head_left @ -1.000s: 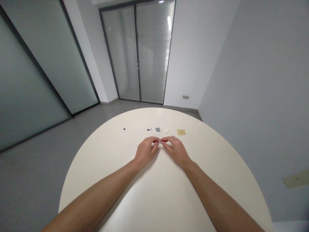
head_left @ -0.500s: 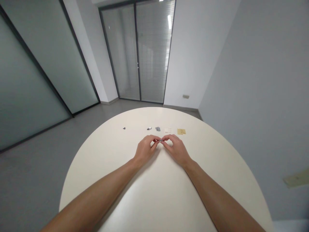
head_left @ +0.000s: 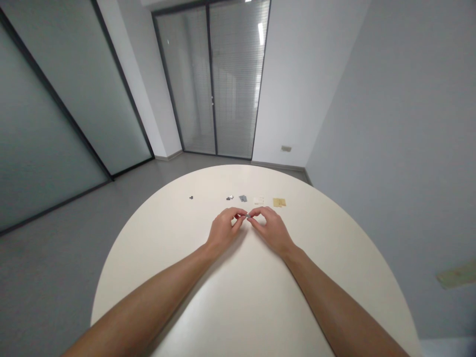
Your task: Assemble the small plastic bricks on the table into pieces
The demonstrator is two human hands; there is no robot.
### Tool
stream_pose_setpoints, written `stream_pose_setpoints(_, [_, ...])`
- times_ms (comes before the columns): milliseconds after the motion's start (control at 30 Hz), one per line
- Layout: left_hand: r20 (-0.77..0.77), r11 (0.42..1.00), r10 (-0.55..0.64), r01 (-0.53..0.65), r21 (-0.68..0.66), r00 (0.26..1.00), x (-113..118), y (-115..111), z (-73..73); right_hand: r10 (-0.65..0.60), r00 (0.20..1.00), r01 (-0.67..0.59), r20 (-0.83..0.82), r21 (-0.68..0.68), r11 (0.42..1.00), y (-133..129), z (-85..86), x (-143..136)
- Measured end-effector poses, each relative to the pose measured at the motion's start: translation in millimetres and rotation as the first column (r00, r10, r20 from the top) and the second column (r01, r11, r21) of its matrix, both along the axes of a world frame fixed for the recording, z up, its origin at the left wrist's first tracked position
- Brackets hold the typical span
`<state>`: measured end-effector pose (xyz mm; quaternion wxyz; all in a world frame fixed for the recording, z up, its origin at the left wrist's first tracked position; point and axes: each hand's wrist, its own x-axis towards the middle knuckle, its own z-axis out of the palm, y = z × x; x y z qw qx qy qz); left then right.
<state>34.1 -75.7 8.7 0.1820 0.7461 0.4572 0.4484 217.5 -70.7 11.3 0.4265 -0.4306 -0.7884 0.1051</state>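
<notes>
Left hand [head_left: 227, 228] and right hand [head_left: 270, 229] pinch one small grey piece [head_left: 248, 216] between fingertips, yellow packets [head_left: 279, 202] lying far right on the tabletop [head_left: 238, 292]

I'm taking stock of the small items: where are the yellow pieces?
In the head view, the yellow pieces lie toward the table's far side, just right of the pale pieces and beyond the right hand.

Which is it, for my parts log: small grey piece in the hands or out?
In the hands: the left hand and the right hand pinch the small grey piece from either side.
</notes>
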Motion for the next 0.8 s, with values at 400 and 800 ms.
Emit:
stream_pose_setpoints(400, [-0.010, 1.000, 0.015, -0.015, 0.001, 1.000, 0.2, 0.6, -0.5, -0.003, 1.000, 0.003, 0.011, 0.005, 1.000, 1.3, -0.6, 0.3])
stream_pose_setpoints(800, [-0.058, 0.999, 0.028, -0.026, 0.037, 0.998, -0.8, 0.8, -1.1, -0.004, 1.000, 0.005, 0.031, -0.007, 1.000, 2.8, -3.1, 1.2])
